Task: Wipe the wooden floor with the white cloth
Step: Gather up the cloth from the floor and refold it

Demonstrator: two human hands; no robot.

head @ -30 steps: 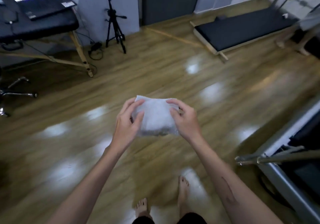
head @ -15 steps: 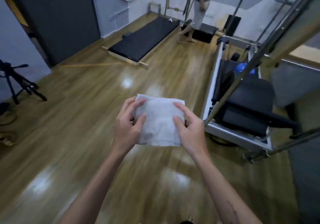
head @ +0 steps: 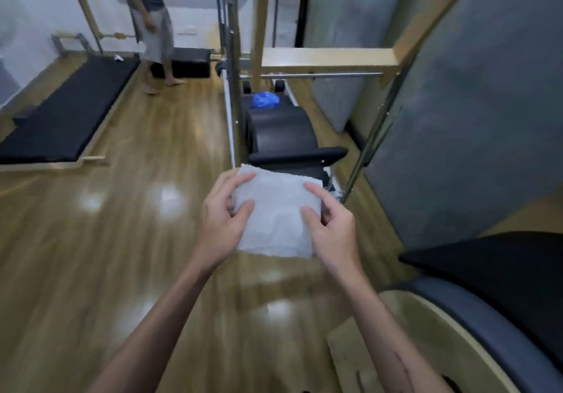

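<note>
A folded white cloth (head: 277, 213) is held up in front of me, well above the glossy wooden floor (head: 122, 240). My left hand (head: 224, 219) grips its left edge, thumb on top and fingers curled over the upper corner. My right hand (head: 330, 225) grips its right edge in the same way. The cloth's far side and underside are hidden from me.
A black padded exercise machine (head: 280, 137) with metal and wooden posts stands straight ahead. A low black mat platform (head: 67, 112) lies at the left, with a person (head: 155, 27) standing beyond it. A dark padded barrel (head: 487, 316) sits at my right.
My view has swung to the right, from the tripod and table side of the room to the exercise machine. Both hands keep the same hold on the cloth.
</note>
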